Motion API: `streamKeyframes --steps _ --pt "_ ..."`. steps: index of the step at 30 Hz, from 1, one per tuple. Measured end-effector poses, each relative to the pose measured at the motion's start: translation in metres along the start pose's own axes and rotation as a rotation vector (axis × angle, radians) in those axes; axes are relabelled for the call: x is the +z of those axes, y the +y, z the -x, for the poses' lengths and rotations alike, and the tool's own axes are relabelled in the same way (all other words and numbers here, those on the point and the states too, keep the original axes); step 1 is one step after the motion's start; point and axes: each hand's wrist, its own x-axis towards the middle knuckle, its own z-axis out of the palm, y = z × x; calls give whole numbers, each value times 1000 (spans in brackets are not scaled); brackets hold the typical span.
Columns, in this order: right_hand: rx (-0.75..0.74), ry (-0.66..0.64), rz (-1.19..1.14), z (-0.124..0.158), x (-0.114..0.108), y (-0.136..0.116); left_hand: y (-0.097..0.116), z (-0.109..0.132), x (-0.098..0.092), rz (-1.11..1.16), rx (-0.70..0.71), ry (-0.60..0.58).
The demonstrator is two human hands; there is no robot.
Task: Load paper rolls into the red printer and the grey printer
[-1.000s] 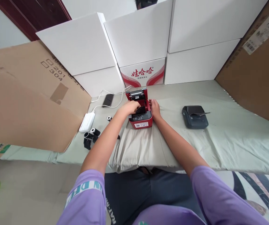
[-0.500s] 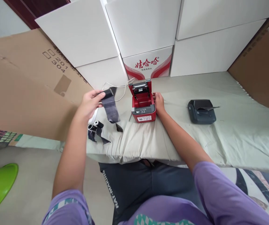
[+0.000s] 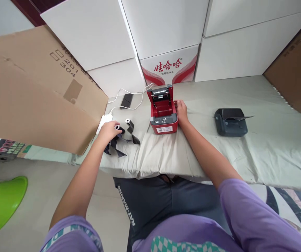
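Left hand [image 3: 109, 131] curled over dark ribbon rolls [image 3: 119, 140], grip unclear. Right hand [image 3: 182, 111] pressed flat against side of red printer [image 3: 164, 117], lid open.

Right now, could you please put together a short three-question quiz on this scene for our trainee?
1. True or false: the lid of the red printer stands open.
2. Which hand rests against the red printer's side? A) left hand B) right hand
3. Fill in: the left hand lies on the dark ribbon rolls, near the white ____.

Key: 1 true; 2 B; 3 adapter. The dark grey printer sits apart to the right, untouched, on the pale cloth.
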Motion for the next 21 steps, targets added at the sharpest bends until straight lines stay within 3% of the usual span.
streamKeyframes --steps 4,7,11,14,17,21 --pt "11 0 2 -1 0 1 2 0 3 -155 6 -9" --pt "10 -1 -5 -3 0 5 -11 0 -13 -60 -3 57" --pt "-6 -3 -6 -7 -1 11 -37 10 -36 31 -115 205" --pt "-24 -14 20 -9 -2 14 -45 21 -37 26 -120 87" --pt "-30 -19 21 -9 -2 14 -42 26 -25 19 -78 -44" --pt "-22 -11 -27 -9 -2 14 -32 31 -23 -12 -34 -56"
